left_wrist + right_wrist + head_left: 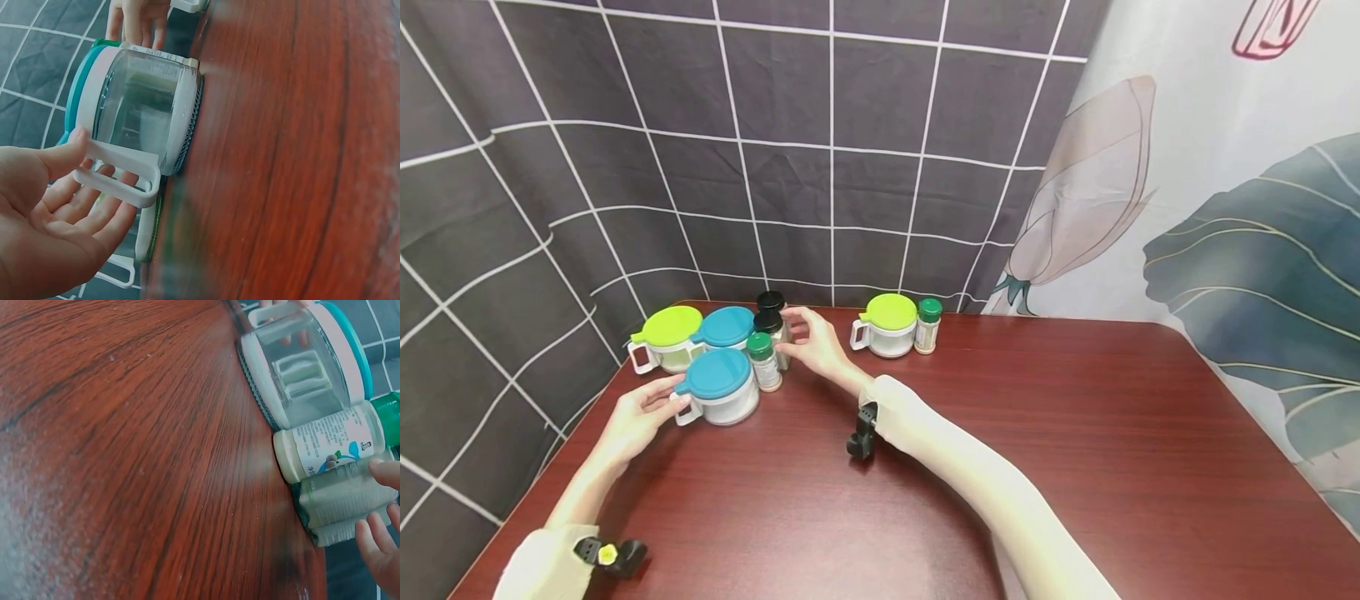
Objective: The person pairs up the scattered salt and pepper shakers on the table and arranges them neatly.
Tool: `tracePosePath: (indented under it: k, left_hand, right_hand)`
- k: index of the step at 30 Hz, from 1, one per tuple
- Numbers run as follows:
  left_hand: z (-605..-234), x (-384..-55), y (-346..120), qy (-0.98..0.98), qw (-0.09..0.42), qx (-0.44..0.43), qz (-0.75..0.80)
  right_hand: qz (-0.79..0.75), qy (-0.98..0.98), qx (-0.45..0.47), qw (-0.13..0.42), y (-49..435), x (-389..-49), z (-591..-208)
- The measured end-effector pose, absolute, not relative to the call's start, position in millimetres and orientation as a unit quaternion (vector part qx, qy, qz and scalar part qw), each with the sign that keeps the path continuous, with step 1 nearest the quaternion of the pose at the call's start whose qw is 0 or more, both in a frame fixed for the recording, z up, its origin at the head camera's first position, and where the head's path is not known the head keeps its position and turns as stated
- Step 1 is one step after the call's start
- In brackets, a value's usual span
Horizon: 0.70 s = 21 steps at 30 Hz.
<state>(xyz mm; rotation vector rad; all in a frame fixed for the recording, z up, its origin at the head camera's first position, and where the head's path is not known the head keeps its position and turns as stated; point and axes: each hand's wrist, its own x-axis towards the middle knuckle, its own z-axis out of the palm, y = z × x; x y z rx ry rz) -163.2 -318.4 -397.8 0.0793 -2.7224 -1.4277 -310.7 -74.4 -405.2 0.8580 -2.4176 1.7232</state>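
Head view: from above, facing forward and down over bench [1075,467]. Wrist views: close, low, turned sideways; share blue-lidded jar [140,103], upper left in left's, upper right in right's.

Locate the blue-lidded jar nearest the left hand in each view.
Head: the blue-lidded jar sits left of centre, below mid-height.
Left wrist: blue-lidded jar at upper left.
Right wrist: blue-lidded jar at upper right.
Shared landmark: the green-capped bottle beside it, mostly hidden in the left wrist view.
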Motion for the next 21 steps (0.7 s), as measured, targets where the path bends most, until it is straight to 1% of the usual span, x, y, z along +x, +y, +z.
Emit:
tracePosePath:
  k: [13, 21]
  left_hand:
    - [-402.8, -164.9, -320.5, -0.877, 0.043, 0.019, -0.478]
    - [-401.3, -164.3, -319.8, -0.869, 0.044, 0.018, -0.492]
  right_hand:
    - [0.542, -0.789, 0.288, 0.024, -75.6, -310.2, -406.1]
    - [0.528, -0.794, 0.298, 0.039, -71.7, -308.2, -404.2]
